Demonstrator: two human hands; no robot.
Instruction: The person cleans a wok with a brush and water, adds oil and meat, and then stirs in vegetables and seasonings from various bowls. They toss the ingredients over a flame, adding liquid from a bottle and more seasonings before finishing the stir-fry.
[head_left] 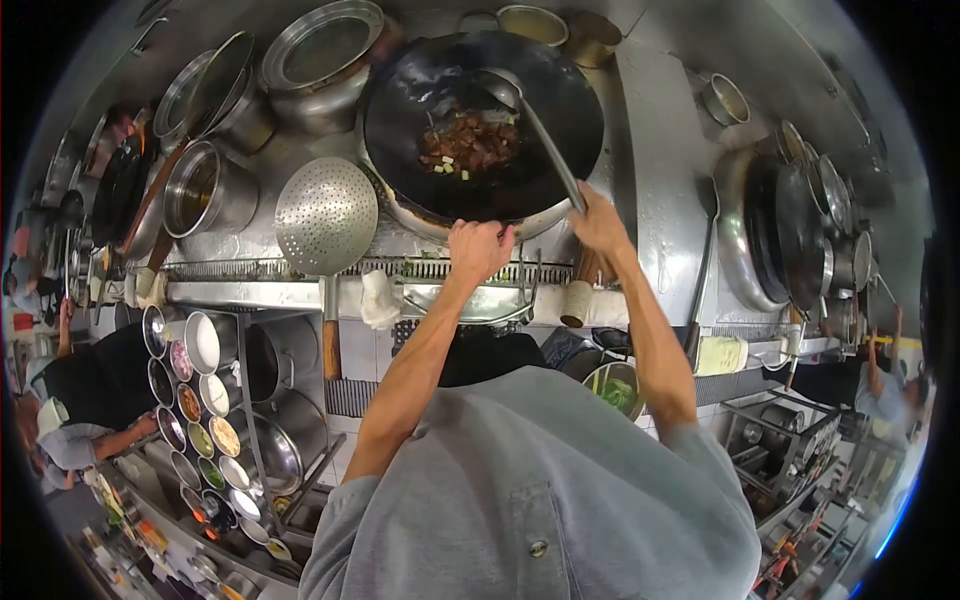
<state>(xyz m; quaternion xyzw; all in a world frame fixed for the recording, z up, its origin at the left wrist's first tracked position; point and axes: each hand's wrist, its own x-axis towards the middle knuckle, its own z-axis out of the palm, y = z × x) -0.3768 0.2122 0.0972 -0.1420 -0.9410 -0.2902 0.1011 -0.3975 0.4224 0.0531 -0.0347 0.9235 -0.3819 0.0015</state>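
Note:
A large black wok sits on the stove in front of me. Browned chunks of food, perhaps meat, lie in its middle with a few pale yellow pieces. My left hand is closed on the near edge of the wok, thumb to the right; whether a handle is under the fingers is hidden. On the right, my right hand is wrapped round the handle of a long metal ladle. Its bowl rests inside the wok, just beyond the food.
A perforated strainer with a wooden handle lies left of the wok. Metal pots crowd the far left. Ingredient bowls fill a rack at lower left. A white cloth hangs at the stove edge. Other people work at both sides.

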